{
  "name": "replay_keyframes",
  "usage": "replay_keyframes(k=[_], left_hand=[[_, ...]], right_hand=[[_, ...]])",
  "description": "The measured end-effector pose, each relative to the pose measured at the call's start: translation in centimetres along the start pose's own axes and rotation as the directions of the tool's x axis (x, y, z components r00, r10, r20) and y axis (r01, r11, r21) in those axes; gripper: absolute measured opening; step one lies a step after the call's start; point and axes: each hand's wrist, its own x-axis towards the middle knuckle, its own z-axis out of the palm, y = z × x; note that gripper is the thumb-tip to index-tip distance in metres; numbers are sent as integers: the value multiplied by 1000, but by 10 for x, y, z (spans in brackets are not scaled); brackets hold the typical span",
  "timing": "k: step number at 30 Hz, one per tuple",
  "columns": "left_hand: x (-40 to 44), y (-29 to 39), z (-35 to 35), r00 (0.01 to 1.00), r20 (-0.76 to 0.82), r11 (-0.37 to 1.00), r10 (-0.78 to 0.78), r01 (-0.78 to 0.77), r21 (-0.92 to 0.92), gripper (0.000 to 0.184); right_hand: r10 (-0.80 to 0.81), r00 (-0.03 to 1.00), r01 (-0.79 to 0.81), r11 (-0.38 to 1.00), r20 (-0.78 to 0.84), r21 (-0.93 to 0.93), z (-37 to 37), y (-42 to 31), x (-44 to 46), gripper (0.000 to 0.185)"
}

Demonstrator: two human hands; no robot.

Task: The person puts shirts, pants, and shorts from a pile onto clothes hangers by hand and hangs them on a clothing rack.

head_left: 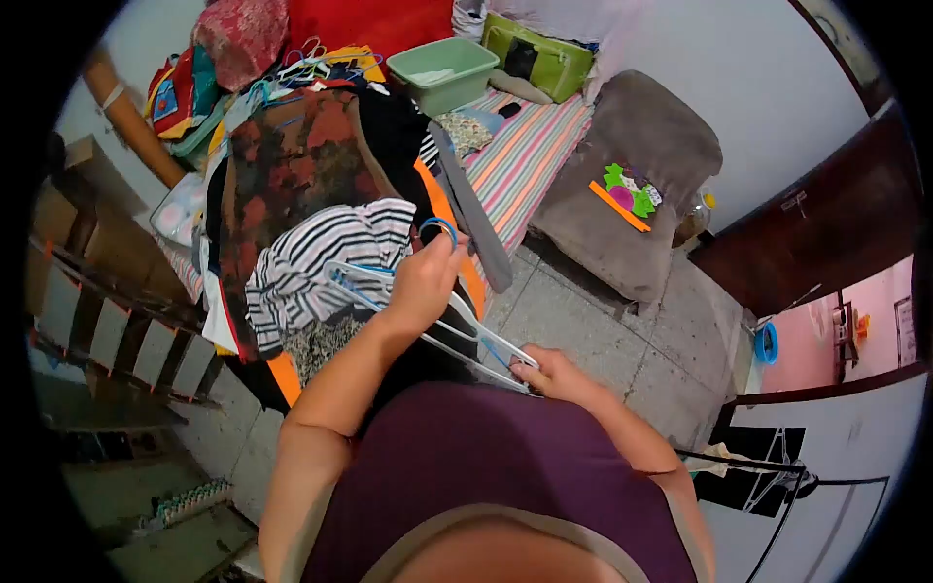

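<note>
My left hand [428, 277] is closed around the neck of a bundle of clothes hangers, with a blue hook standing up above its fingers. White plastic hangers [465, 309] and some blue ones stretch to both sides of it, in front of my body. At the bundle's other end, my right hand [549, 372] pinches the corner of the hangers between thumb and fingers. Just beyond my left hand lies a black-and-white striped garment [326, 248], bunched up on a pile of clothes. A dark reddish-brown patterned garment [301, 155] is spread on the pile behind it.
A green plastic tub [445, 80] and a green bag [536, 58] stand at the back on a striped bed cover [515, 180]. A grey-brown cushioned seat [651, 126] bears a colourful cutout. A clothes rack [797, 471] with hangers is at right, shelving [112, 335] at left.
</note>
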Motion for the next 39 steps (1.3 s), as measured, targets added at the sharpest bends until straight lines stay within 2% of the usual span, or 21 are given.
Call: replay_keyframes(k=[1, 3, 5, 6, 9, 10, 11, 12, 13, 15, 16, 19, 22, 25, 28, 29, 34, 36, 37, 38, 39], left_hand=[[11, -13, -4, 983, 111, 988, -145, 149, -29, 16], [25, -23, -3, 992, 112, 998, -56, 60, -28, 15], [40, -24, 1, 986, 119, 991, 114, -122, 61, 10], [46, -24, 2, 971, 135, 971, 197, -212, 107, 12], [52, -18, 2, 954, 191, 946, 229, -265, 187, 15], [53, -17, -2, 949, 261, 949, 179, -237, 209, 11], [54, -19, -3, 954, 234, 955, 187, -233, 186, 11], [55, -23, -4, 958, 208, 960, 196, -231, 160, 12], [57, -27, -4, 962, 182, 964, 205, -231, 131, 15], [60, -32, -9, 974, 218, 983, 55, -91, 158, 21], [59, -37, -11, 979, 190, 972, 78, -117, 203, 23], [44, -70, -20, 992, 89, 924, 93, -119, 363, 27], [20, -94, -45, 991, -103, 914, -81, 115, 388, 23], [-9, -115, -69, 894, -340, 824, -292, 415, 385, 19], [-30, -127, -84, 732, -481, 695, -482, 654, 298, 19], [-27, -122, -86, 687, -490, 654, -536, 705, 275, 21], [-36, -128, -77, 718, -534, 530, -446, 693, 489, 21], [-34, -124, -73, 732, -535, 499, -422, 680, 537, 22], [-36, -121, -71, 738, -534, 481, -412, 674, 561, 22], [-41, -120, -71, 693, -551, 421, -464, 720, 551, 22], [-46, -119, -69, 690, -562, 401, -457, 723, 562, 22]], right_hand=[[-12, 1000, 12, 1000, -2, 20, 0, 1, 14, 26], [-50, 997, 43, 992, 59, 118, -2, -5, 32, 30], [-90, 983, 41, 958, 160, 285, -4, -20, 43, 33], [-66, 979, 12, 962, 191, 273, -2, -16, 51, 32], [-25, 965, -42, 967, 261, 251, 1, 1, 85, 25], [-14, 962, -60, 963, 272, 264, 3, 2, 93, 22], [0, 959, -82, 957, 283, 277, 5, 6, 100, 18], [-168, 970, 149, 982, 177, 116, 8, 14, 108, 13], [-181, 973, 168, 981, 140, 98, 9, 21, 115, 13], [-205, 976, 200, 977, 70, 70, 8, 35, 126, 13], [-219, 974, 213, 973, 67, 87, 2, 38, 130, 13], [-80, 997, 74, 948, 6, 311, -18, 67, 145, 13], [260, 965, -219, 827, -8, 517, -64, 69, 162, 13], [284, 950, -159, 792, -126, 589, -111, 105, 191, 11], [390, 899, -148, 700, -200, 698, -153, 133, 232, 11], [378, 898, -145, 737, -224, 660, -168, 140, 248, 11], [281, 911, -71, 827, -301, 558, -241, 182, 354, 7], [232, 891, 9, 850, -390, 526, -275, 162, 401, 4], [257, 878, 25, 818, -404, 574, -295, 170, 433, 5], [271, 873, -10, 841, -405, 541, -315, 155, 453, 11], [234, 911, 27, 787, -339, 616, -336, 157, 476, 15]])
